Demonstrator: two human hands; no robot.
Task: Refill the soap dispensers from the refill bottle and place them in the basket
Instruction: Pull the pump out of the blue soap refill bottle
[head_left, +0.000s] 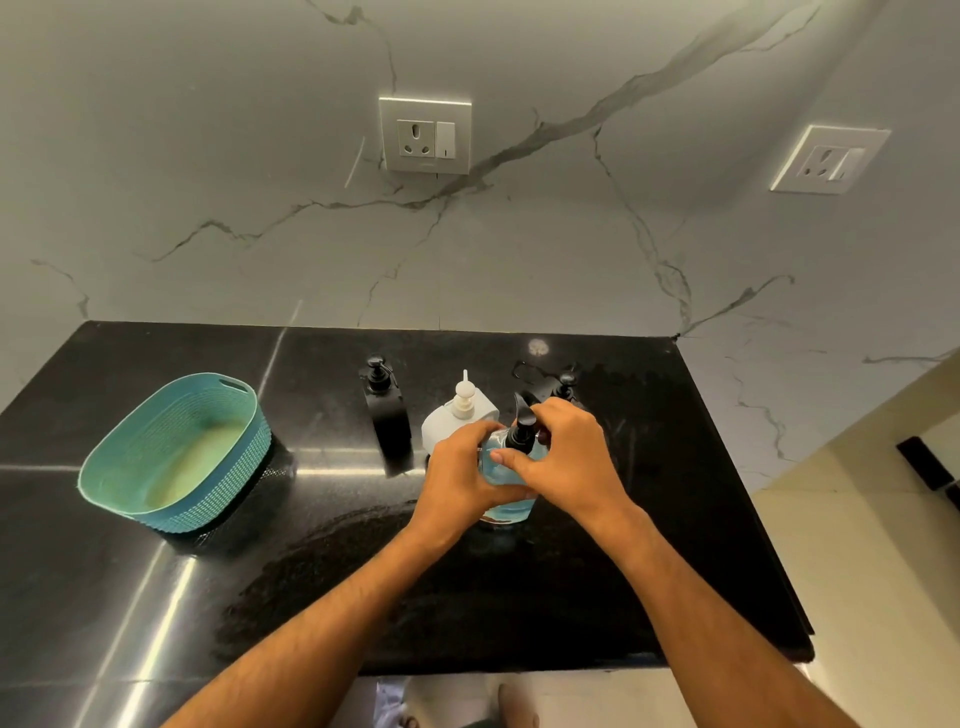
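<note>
Soap, blue, fills the clear dispenser (506, 475) standing mid-desk (156, 597); left hand (457, 470) grips its body, right hand (569, 457) curls around its black pump. White dispenser (457, 415) just behind, black dispenser (387, 410) beside; teal basket (176, 457) well left.

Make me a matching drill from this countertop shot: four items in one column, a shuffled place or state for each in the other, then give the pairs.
Items
1. teal basket
2. black dispenser
3. white dispenser
4. blue-liquid bottle

Places or states
A. gripped by the left hand while the right hand is at its black pump
B. far left on the counter, nothing in it
C. standing alone between the basket and the white one
D. just behind the left hand, pale pump pointing up

Pairs: 1-B, 2-C, 3-D, 4-A
</note>
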